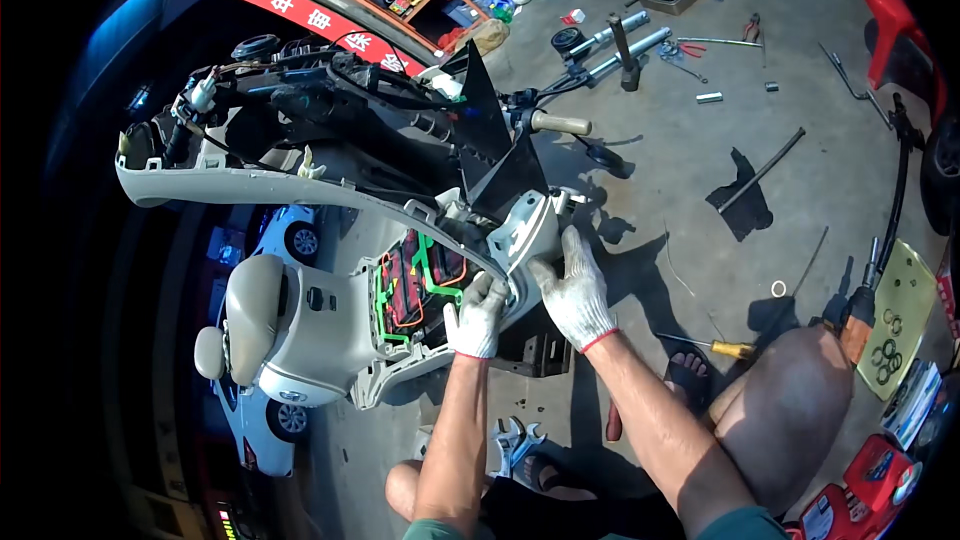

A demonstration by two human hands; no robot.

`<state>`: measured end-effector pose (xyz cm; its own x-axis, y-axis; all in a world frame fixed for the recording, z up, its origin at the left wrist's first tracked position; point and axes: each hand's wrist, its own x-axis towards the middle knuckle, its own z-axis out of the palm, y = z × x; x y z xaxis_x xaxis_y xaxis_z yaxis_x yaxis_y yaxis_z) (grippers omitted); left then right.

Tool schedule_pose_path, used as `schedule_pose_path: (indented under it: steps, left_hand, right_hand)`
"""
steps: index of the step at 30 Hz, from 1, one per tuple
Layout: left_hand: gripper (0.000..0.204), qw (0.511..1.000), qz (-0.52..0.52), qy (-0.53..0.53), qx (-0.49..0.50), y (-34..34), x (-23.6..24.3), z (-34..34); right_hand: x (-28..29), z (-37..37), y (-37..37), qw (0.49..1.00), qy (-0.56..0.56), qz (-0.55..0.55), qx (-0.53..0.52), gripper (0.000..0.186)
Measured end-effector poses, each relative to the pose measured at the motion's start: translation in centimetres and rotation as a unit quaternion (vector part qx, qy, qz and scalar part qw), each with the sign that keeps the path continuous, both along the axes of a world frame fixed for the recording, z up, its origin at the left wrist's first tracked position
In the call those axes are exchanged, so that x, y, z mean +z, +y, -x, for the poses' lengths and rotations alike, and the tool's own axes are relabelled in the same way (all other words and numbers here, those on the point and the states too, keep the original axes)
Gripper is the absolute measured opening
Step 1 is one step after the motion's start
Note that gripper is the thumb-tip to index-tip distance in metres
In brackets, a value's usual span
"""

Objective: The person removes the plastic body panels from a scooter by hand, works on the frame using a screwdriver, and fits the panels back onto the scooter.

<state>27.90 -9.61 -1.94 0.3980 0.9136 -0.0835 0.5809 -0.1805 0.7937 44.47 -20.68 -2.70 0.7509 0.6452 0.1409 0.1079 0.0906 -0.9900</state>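
A partly stripped scooter with light grey bodywork stands before me. My left hand (477,318), in a white knitted glove, has its fingers curled over the edge of the grey body panel (527,230). To its right, my gloved right hand (575,295) holds the same panel's outer side, thumb on the near face and fingers reaching up along it. Part of its grip is hidden. Left of my left hand, red-and-black batteries (402,283) with green straps (430,270) and orange cables sit in the open footwell. Black plastic panels (505,170) rise just beyond the grey one.
The scooter's seat (255,305) is at the left. On the concrete lie a yellow-handled screwdriver (733,349), wrenches (515,440), a hammer (626,55), fork tubes (630,52) and a rod on black cloth (745,195). A red toolbox (862,490) stands at the lower right.
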Motion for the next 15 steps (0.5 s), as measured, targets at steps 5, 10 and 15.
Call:
schedule_pose_path:
  steps: [5, 10, 15]
  left_hand:
    - [0.054, 0.998, 0.027, -0.059, -0.02, 0.7, -0.6, 0.3]
    - [0.049, 0.988, -0.102, 0.11, -0.038, 0.1, -1.2, 0.1]
    - [0.061, 0.992, -0.073, 0.054, -0.083, 3.8, -3.9, 4.6]
  right_hand:
    - [1.8, -0.8, -0.8, 0.996, -0.084, 0.026, 0.001, 0.08]
    - [5.4, 0.2, -1.2, 0.998, -0.057, 0.024, 0.001, 0.121]
    - [8.0, 2.0, 1.2, 0.992, -0.086, 0.086, -0.022, 0.135]
